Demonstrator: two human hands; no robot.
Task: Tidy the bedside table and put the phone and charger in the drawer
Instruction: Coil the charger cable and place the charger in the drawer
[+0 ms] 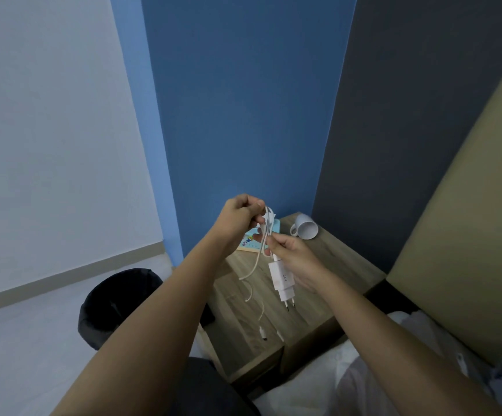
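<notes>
Charger (282, 280) white, cable (255, 259) dangling, apparently looped, both hands gripping.

booklet (257, 237): partly behind hands | cable (248, 291) ends: blurred | bin (114, 304): arm-covered

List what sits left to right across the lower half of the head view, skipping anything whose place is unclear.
Black bin → left hand holding the white cable → charger plug hanging below the right hand → tipped white mug → tan headboard.
</notes>
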